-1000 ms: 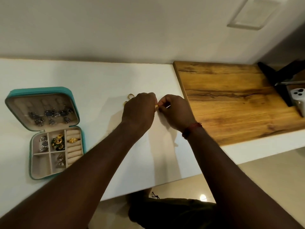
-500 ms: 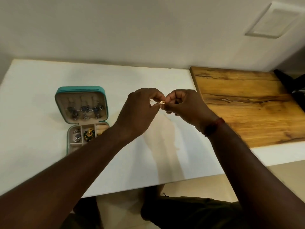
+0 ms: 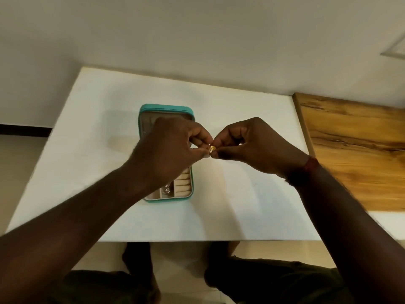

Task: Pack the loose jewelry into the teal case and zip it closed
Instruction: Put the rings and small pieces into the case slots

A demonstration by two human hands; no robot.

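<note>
The left hand [image 3: 175, 148] and the right hand [image 3: 252, 145] meet above the white tabletop [image 3: 241, 205], both pinching one small gold ornament [image 3: 212, 148] between their fingertips. The teal case [image 3: 167, 109] lies open on the tabletop under the left hand, partly hidden by it. A wooden board [image 3: 355, 150] lies to the right

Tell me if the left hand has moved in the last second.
Yes: left hand went leftward, from near the wooden board to over the teal case.
</note>
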